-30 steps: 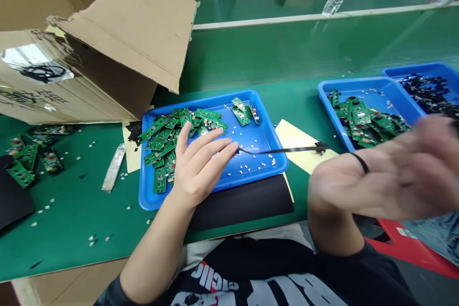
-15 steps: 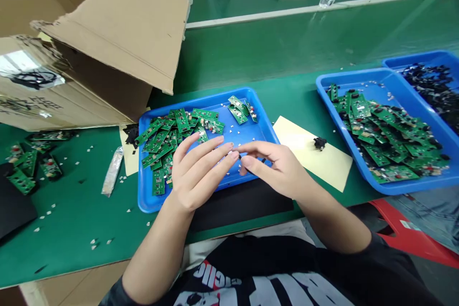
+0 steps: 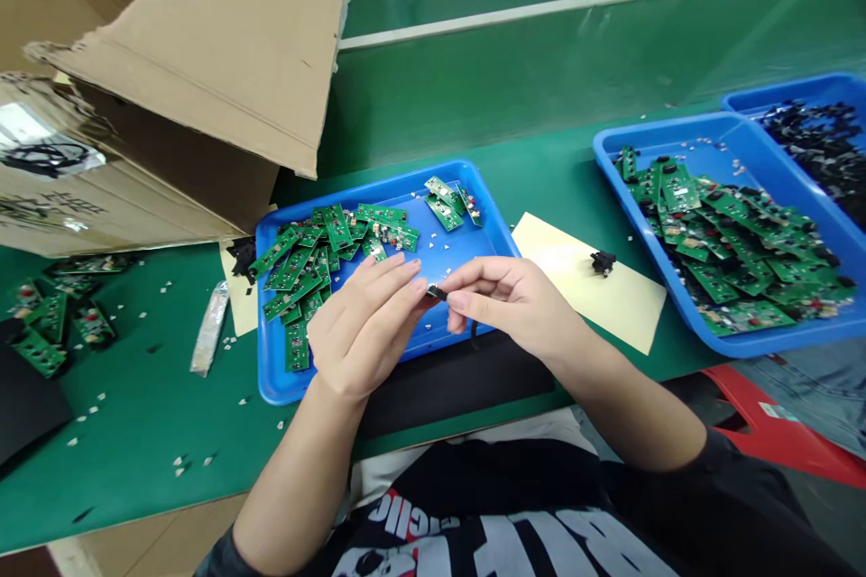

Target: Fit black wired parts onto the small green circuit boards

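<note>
Over the near edge of the blue tray [image 3: 504, 234], my two hands meet at the fingertips. My right hand [image 3: 518, 302] pinches a small black strip [image 3: 438, 292] between thumb and fingers. Beneath that hand hangs another dark, narrow piece [image 3: 474, 335]. My left hand [image 3: 362, 325], back upward, has its fingers pressed together against the other end of the black strip; whatever lies under its palm is hidden. Green circuit boards [image 3: 290, 270] are heaped on the tray's left side, partly behind my left hand. A few more boards [image 3: 445, 203] lie at its far right corner.
A second blue tray [image 3: 612, 171] of boards stands at right, before another with black parts [image 3: 822, 140]. A black clump [image 3: 603, 263] rests on yellow paper [image 3: 575, 275]. At left are a cardboard box [image 3: 223, 45], a silvery packet [image 3: 209, 329] and loose boards [image 3: 50, 315].
My left hand has drawn its fingers closer together and shifted slightly left. The black strip between the hands now shows more clearly. The camera view has shifted a little.
</note>
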`<control>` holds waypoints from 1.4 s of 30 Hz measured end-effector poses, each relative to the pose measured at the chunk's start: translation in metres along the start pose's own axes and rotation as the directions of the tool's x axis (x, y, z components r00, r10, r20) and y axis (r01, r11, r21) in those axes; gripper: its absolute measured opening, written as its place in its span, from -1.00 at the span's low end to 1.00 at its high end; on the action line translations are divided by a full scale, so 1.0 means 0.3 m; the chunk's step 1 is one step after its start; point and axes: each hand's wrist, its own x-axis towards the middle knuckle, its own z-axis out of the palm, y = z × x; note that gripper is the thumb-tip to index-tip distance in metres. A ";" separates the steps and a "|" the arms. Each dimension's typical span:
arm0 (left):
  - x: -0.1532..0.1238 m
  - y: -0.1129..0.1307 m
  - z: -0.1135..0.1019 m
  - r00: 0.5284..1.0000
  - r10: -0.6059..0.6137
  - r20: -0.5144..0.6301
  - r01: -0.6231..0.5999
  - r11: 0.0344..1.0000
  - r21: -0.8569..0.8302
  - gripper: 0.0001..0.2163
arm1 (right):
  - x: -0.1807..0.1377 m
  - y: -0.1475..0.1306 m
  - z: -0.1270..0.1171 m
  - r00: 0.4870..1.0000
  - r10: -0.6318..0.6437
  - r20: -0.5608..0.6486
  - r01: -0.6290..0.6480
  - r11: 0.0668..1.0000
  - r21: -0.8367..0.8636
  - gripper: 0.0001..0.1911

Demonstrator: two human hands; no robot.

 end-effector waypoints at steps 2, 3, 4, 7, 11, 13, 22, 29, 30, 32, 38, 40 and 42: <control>-0.001 0.005 0.003 1.000 -0.014 -0.005 0.014 0.999 -0.029 -0.67 | 0.004 0.001 0.002 1.000 0.016 0.011 -0.017 0.998 0.056 -0.94; -0.002 0.007 0.004 1.000 -0.022 -0.006 0.022 0.999 -0.044 -0.66 | 0.007 0.001 0.002 1.000 0.020 0.013 -0.021 0.997 0.073 -0.94; -0.002 0.008 0.005 0.999 -0.032 -0.003 0.032 0.998 -0.058 -0.66 | 0.009 0.002 0.001 1.000 0.023 0.018 -0.025 0.996 0.082 -0.95; -0.002 0.012 0.006 0.996 -0.082 0.042 0.086 0.990 -0.115 -0.68 | 0.012 0.006 -0.004 0.999 0.027 0.039 -0.030 0.996 0.085 -0.94; 0.000 0.017 0.007 0.972 -0.195 0.131 0.221 0.948 -0.231 -0.72 | 0.008 0.011 -0.008 0.999 -0.014 0.042 0.015 1.000 -0.015 -0.93; 0.000 0.020 0.008 0.954 -0.246 0.169 0.285 0.918 -0.277 -0.70 | 0.003 0.011 -0.007 0.998 -0.062 0.016 0.064 0.992 -0.110 -0.93; -0.004 0.041 0.012 0.894 -0.319 0.313 0.382 0.909 -0.165 -0.59 | -0.003 0.027 0.008 0.956 -0.276 -0.101 0.223 0.905 -0.361 -0.96; -0.010 0.060 0.037 0.878 -0.301 0.373 0.390 0.901 -0.192 -0.55 | 0.016 0.034 0.006 0.974 -0.139 -0.177 0.082 0.951 -0.299 -0.86; -0.009 0.065 0.038 0.865 -0.327 0.380 0.424 0.882 -0.207 -0.55 | 0.018 0.035 0.003 0.974 -0.144 -0.175 0.085 0.949 -0.304 -0.85; -0.006 0.074 0.037 0.825 -0.406 0.392 0.522 0.814 -0.256 -0.57 | 0.020 0.037 -0.001 0.971 -0.182 -0.156 0.122 0.935 -0.333 -0.88; -0.003 0.091 0.033 0.688 -0.576 0.442 0.726 0.550 -0.413 -0.67 | 0.012 0.036 0.002 0.918 -0.378 -0.122 0.236 0.766 -0.598 -0.94; -0.004 0.094 0.036 0.663 -0.607 0.438 0.747 0.509 -0.427 -0.71 | 0.010 0.036 0.004 0.878 -0.467 -0.103 0.270 0.661 -0.700 -0.92; -0.004 0.096 0.039 0.647 -0.632 0.425 0.759 0.484 -0.436 -0.74 | 0.010 0.038 0.004 0.846 -0.531 -0.047 0.303 0.552 -0.777 -0.88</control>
